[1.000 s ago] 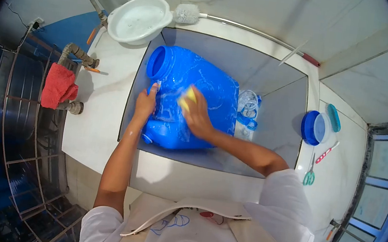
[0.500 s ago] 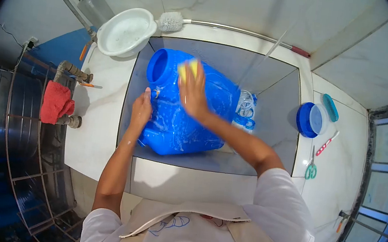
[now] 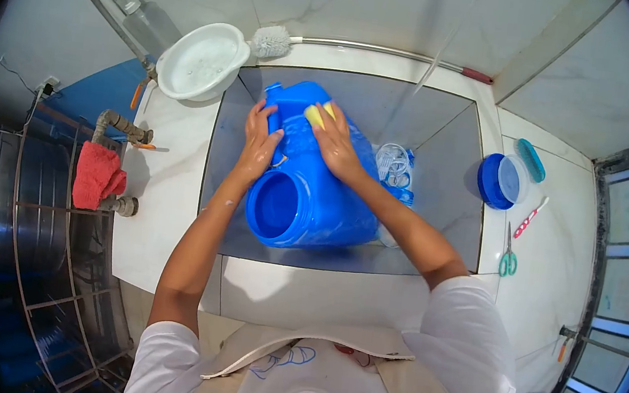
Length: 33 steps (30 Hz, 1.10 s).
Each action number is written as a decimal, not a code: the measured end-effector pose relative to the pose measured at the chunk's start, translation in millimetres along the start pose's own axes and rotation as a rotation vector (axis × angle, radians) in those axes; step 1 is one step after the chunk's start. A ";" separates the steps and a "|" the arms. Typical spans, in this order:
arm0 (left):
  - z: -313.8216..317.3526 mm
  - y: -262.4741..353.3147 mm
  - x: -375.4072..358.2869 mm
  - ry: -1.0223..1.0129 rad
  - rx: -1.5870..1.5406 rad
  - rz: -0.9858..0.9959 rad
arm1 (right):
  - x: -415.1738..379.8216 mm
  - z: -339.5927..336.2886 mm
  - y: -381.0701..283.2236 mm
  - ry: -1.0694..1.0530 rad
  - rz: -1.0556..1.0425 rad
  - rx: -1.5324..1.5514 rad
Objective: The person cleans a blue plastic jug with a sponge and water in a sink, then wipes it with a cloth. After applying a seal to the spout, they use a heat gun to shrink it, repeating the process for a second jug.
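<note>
A blue plastic jerrycan (image 3: 335,187) lies on its side in a grey sink (image 3: 433,241), its round open mouth facing me at the lower left. My left hand (image 3: 259,147) is closed around the can's handle, at its upper left. In my right hand (image 3: 337,149) is a yellow sponge (image 3: 316,115), pressed to the can's upper side. A thin stream of water (image 3: 430,66) falls at the back of the sink. Behind the can, a bundle of white and blue items (image 3: 397,169) is partly hidden.
A white basin (image 3: 204,60) of water and a round-headed brush (image 3: 272,41) stand along the back ledge. On the right counter are a blue lid (image 3: 489,181), a teal brush (image 3: 531,161), a pink toothbrush (image 3: 531,216) and scissors (image 3: 508,261). A red cloth (image 3: 98,176) hangs on the left pipe.
The jerrycan has been turned, so its mouth moved from the upper left to the lower left. My left hand went up onto the handle; my right hand with the sponge shifted slightly right.
</note>
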<state>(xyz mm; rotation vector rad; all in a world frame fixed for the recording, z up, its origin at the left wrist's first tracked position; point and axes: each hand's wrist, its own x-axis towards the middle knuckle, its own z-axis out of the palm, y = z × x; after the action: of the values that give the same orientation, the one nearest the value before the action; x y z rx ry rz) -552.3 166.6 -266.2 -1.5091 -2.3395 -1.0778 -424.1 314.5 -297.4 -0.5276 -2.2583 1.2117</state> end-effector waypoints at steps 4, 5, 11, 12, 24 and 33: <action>-8.1 4.1 8.3 -0.210 -0.312 -0.395 | -9.9 -3.5 76.4 0.244 0.284 0.054; -17.4 11.4 12.9 -0.386 -0.552 -0.681 | -22.9 1.5 96.0 0.245 0.277 0.056; -14.9 31.1 6.6 -0.265 -0.659 -0.652 | 20.8 8.7 -5.7 0.540 -0.401 -0.390; -17.3 40.0 9.9 -0.278 -0.664 -0.632 | 41.5 0.7 -31.5 0.547 -0.430 -0.356; -10.0 43.3 12.5 -0.306 -0.471 -0.364 | 66.1 -34.5 -39.9 0.369 -0.402 -0.378; -20.7 60.4 7.7 -0.343 -0.470 -0.136 | 65.6 -74.1 -62.4 0.114 0.203 -0.383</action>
<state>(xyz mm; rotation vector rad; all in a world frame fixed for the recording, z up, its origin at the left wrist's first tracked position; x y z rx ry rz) -510.1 173.1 -218.1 -1.8359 -2.5663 -1.6072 -436.7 366.1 -193.1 -0.9638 -2.3904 0.8102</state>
